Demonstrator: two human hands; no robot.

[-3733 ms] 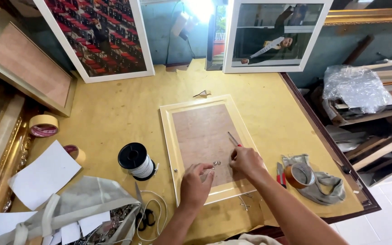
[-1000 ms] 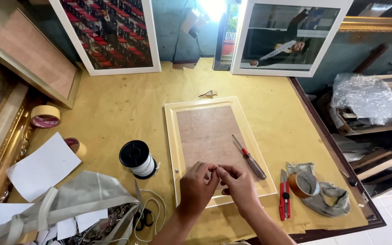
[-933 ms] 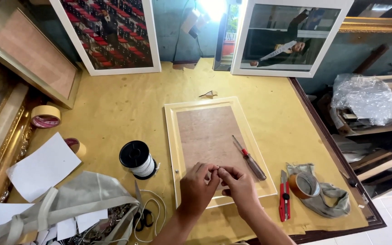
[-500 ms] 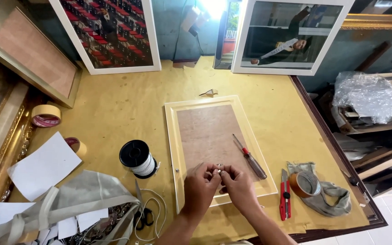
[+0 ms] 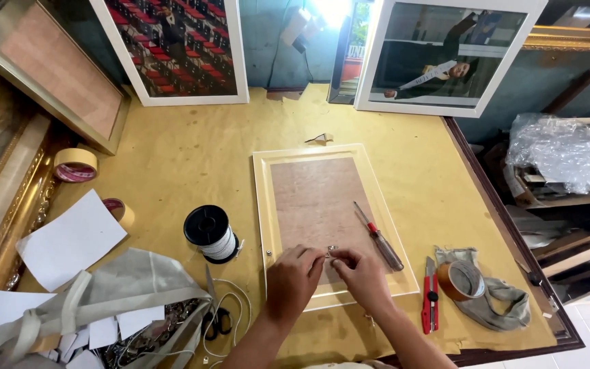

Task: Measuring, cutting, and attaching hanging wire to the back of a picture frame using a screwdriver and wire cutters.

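Note:
A cream picture frame [image 5: 265,205] lies face down on the yellow table, its brown backing board [image 5: 315,198] up. My left hand [image 5: 293,277] and my right hand [image 5: 363,273] meet over the frame's near end, fingertips pinched together on a small metal fitting [image 5: 331,251]. Which hand bears the fitting I cannot tell for sure; both touch it. A red-handled screwdriver [image 5: 378,236] rests on the frame's right side, just beyond my right hand.
A black spool of white cord [image 5: 210,234] stands left of the frame. A red utility knife [image 5: 430,295], a brown tape roll [image 5: 462,280] and a grey rag lie right. Tape rolls [image 5: 74,164], white paper and a grey bag sit left. Framed pictures [image 5: 445,55] lean at the back.
Earlier my right hand held the screwdriver against the frame; it now lies on the frame's right side. Both hands have since come together over the small fitting, staying almost still in the last second.

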